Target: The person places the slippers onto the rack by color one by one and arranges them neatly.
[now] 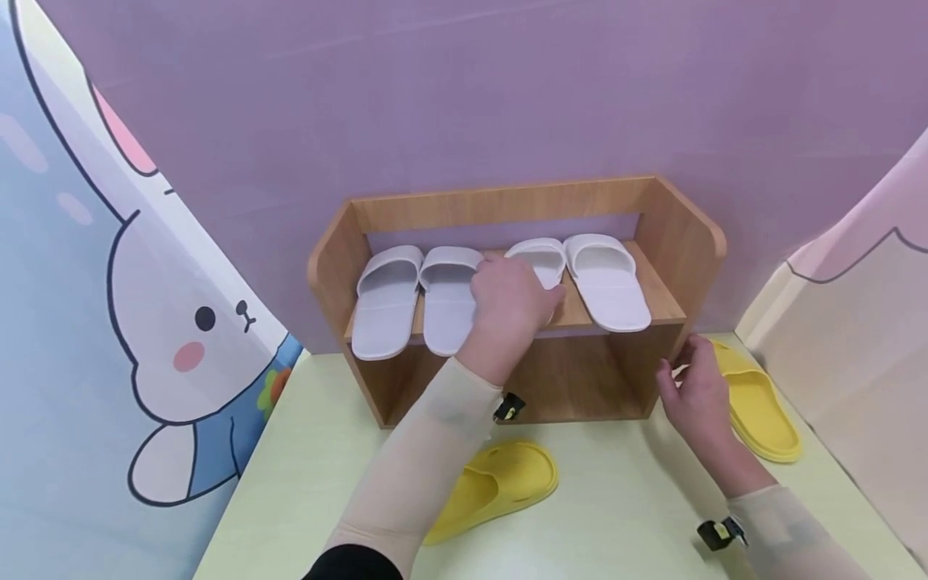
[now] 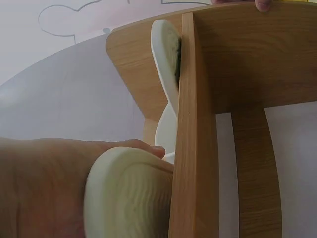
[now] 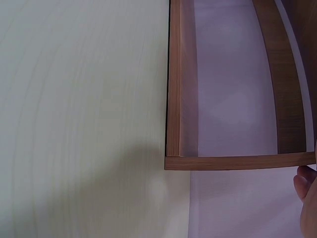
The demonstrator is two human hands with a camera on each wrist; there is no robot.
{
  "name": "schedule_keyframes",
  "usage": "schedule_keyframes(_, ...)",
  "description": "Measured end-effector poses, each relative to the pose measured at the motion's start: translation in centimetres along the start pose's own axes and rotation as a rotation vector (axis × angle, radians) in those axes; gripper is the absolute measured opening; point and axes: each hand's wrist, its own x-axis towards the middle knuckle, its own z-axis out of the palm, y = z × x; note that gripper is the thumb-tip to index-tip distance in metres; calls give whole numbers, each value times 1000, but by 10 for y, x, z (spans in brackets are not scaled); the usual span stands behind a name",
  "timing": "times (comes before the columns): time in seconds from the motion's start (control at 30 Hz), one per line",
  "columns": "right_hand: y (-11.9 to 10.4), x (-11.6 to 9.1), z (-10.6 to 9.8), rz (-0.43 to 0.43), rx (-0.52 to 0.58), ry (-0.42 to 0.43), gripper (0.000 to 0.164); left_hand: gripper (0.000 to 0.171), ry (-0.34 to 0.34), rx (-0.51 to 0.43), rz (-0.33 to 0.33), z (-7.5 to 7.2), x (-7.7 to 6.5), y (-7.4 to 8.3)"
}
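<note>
Two pairs of white slippers stand on the upper shelf of a small wooden shoe rack (image 1: 507,208). My left hand (image 1: 507,302) grips the left slipper of the right pair, its thumb along the right edge; its strap (image 1: 540,256) shows behind the hand, and its sole (image 2: 131,198) shows in the left wrist view. Just left of the hand is another white slipper (image 1: 449,310). The outermost right slipper (image 1: 609,290) lies untouched. My right hand (image 1: 699,395) holds the front edge of the rack's right side panel (image 3: 237,162), fingers partly hidden.
A yellow slipper (image 1: 518,475) lies on the pale floor before the rack, partly behind the left forearm. Another yellow slipper (image 1: 761,407) lies right of the rack. The left pair's outer white slipper (image 1: 384,318) overhangs the shelf. A purple wall (image 1: 471,97) stands behind.
</note>
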Motion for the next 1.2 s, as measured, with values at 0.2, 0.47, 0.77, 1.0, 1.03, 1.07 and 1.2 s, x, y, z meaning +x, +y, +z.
schedule_keyframes(0.2,0,-2,-1,11,3,-6,44,80,20,23,24,4,-2,5)
schedule_keyframes(0.47,-1,-2,-1,43,-4,-9,44,76,16,-3,30,4,-3,2)
schedule_keyframes(0.77,-2,0,0,17,3,-7,43,70,30,-12,47,0,-4,-3)
schedule_keyframes(1.0,-1,1,0,25,7,-8,44,66,42,-23,73,-5,-9,-6)
schedule_keyframes(1.03,-1,1,0,25,8,-9,44,65,50,-30,77,-5,-11,-7)
schedule_keyframes(1.07,-1,1,0,25,7,-10,44,64,62,-37,82,-6,-12,-8)
schedule_keyframes(1.2,0,1,0,21,4,-10,44,59,109,-95,108,-9,-21,-13)
